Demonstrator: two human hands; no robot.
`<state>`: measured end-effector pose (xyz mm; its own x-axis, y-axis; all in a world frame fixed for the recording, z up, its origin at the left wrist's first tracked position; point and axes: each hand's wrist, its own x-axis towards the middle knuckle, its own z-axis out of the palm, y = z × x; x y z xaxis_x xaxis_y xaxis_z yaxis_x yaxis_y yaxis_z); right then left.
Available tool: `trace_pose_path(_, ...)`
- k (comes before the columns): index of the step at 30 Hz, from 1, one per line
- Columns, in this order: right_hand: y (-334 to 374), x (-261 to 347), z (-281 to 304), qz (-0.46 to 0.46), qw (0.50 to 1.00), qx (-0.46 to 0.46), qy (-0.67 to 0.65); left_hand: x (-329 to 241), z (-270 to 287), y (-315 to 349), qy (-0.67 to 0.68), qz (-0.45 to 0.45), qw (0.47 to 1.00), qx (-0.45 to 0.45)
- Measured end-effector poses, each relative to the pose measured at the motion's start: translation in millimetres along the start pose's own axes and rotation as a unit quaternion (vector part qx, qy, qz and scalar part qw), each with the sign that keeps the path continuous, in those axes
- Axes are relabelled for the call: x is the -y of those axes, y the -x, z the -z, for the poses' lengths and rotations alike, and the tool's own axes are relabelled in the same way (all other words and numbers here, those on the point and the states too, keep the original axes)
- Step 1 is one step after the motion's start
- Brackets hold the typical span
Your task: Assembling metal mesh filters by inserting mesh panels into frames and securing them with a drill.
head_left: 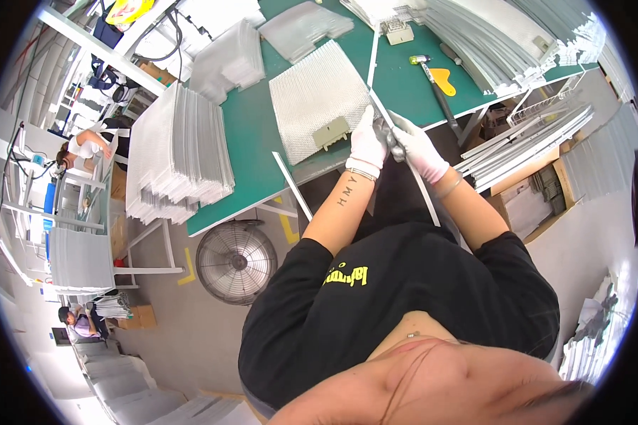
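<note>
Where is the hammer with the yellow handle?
In the head view, the hammer lies on the green table, upper right of both gloved hands, beside the stacked metal strips.

White gloves on left hand (368, 139) & right hand (420, 147); metal strip (404, 152) silver-grey. Bench (252, 127) dark green. Mesh panel (317, 99) silver w/ fine grid pattern, at near edge. Mallet (432, 74): yellow handle. Shirt (404, 283) black w/ yellow print.
</note>
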<state>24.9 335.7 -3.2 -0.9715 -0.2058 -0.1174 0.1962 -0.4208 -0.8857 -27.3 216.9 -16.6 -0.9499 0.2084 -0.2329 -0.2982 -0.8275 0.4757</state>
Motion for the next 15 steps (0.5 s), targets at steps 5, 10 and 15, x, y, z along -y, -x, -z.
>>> trace_pose_path(5, 3.4, -1.5, 0.9, 0.017, 1.000, -0.005, -0.008, -3.6, -0.6, -2.6, 0.048, -0.008, 0.999, 0.012)
trace_pose_path(10, 7.5, -4.8, 0.6, 0.008, 0.999, 0.011, -0.038, 0.6, 7.6, -14.4, 0.058, -0.024, 0.998, -0.020)
trace_pose_path(15, 15.0, -3.5, -0.4, 0.014, 0.998, 0.029, -0.046, 1.2, 8.5, -19.4, 0.017, -0.058, 0.998, 0.015)
